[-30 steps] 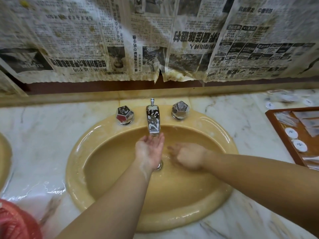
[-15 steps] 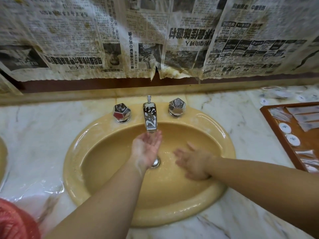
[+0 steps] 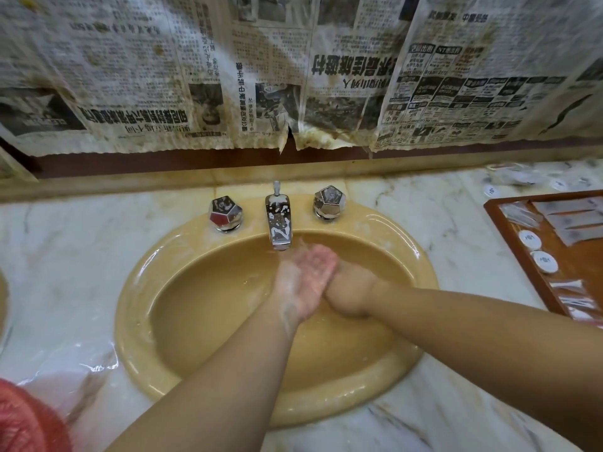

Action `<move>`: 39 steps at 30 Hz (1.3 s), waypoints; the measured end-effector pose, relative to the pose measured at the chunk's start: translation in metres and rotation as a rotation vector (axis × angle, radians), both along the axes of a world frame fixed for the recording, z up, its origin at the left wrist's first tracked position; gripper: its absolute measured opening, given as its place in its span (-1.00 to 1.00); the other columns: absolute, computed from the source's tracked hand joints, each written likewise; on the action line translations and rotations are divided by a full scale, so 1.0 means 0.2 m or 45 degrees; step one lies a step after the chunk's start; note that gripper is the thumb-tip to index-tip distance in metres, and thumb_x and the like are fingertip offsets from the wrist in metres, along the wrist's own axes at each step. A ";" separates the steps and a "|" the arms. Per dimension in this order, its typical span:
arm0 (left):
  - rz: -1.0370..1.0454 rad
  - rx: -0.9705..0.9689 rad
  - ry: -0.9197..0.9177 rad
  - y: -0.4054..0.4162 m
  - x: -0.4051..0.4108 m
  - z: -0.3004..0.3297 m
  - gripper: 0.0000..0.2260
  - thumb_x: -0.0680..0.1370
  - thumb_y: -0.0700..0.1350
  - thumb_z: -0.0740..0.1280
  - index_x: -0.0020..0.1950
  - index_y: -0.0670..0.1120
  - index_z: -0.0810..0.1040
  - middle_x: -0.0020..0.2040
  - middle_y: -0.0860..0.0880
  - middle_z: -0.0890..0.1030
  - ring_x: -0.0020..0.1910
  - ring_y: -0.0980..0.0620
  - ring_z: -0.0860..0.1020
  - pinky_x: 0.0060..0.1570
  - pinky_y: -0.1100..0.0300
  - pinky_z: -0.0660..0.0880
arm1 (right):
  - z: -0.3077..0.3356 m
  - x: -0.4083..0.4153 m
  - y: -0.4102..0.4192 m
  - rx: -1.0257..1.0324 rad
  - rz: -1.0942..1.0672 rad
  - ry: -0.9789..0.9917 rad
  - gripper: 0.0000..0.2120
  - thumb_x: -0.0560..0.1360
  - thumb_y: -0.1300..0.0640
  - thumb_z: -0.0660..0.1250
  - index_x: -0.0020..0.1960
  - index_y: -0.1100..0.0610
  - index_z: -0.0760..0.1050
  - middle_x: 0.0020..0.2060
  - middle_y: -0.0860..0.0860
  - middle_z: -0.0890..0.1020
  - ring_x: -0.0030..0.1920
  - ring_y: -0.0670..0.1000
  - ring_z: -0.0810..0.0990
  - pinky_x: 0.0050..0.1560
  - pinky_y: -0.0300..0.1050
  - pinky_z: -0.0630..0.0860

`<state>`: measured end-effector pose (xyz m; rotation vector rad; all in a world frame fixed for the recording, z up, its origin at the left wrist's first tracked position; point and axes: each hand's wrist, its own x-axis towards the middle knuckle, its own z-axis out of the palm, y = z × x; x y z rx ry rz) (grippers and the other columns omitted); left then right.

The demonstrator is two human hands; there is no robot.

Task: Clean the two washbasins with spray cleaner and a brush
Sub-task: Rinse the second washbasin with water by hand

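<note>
A yellow washbasin is set in the marble counter, with a chrome spout between two faceted chrome knobs. My left hand lies palm up and soapy just below the spout, fingers relaxed. My right hand presses against its right edge, back upward, and its fingers slip under the left palm. Neither hand holds an object. A sliver of the second basin shows at the far left edge. No spray bottle or brush is in view.
A wooden tray of sachets and round white packets sits on the right of the counter. A red object and wet clear plastic lie at the lower left. Stained newspaper covers the wall behind.
My right hand, which lay spread on the basin floor, has moved left against my left hand. The left hand has shifted slightly right under the spout.
</note>
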<state>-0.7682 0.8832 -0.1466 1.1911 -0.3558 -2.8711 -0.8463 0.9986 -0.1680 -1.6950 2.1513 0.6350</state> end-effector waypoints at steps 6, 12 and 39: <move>0.012 -0.079 -0.213 -0.08 0.07 -0.05 -0.69 0.73 -0.19 0.06 0.27 -0.34 0.50 0.23 -0.31 0.60 0.19 -0.22 0.59 0.30 -0.05 0.51 | -0.11 -0.06 0.30 0.316 -0.065 -0.045 -0.30 0.68 -0.21 -0.01 0.67 0.12 -0.09 0.65 0.09 -0.15 0.64 0.04 -0.21 0.58 0.08 -0.36; 0.275 0.078 -0.053 -0.08 0.02 -0.01 -0.74 0.70 -0.22 0.11 0.22 -0.34 0.51 0.15 -0.28 0.63 0.16 -0.22 0.62 0.31 -0.05 0.51 | 0.03 0.19 0.07 0.345 -0.319 -0.547 -0.61 0.63 -0.11 0.20 0.26 0.12 0.58 0.21 0.16 0.62 0.13 0.19 0.58 0.18 -0.02 0.50; 0.062 -0.074 -0.097 -0.23 0.14 -0.11 -0.68 0.73 -0.14 0.07 0.32 -0.30 0.47 0.21 -0.29 0.63 0.19 -0.21 0.63 0.31 -0.05 0.52 | -0.13 0.13 0.27 0.433 -0.419 -0.134 -0.30 0.66 -0.27 -0.09 0.66 0.00 -0.23 0.62 0.02 -0.32 0.61 0.04 -0.35 0.55 0.23 -0.37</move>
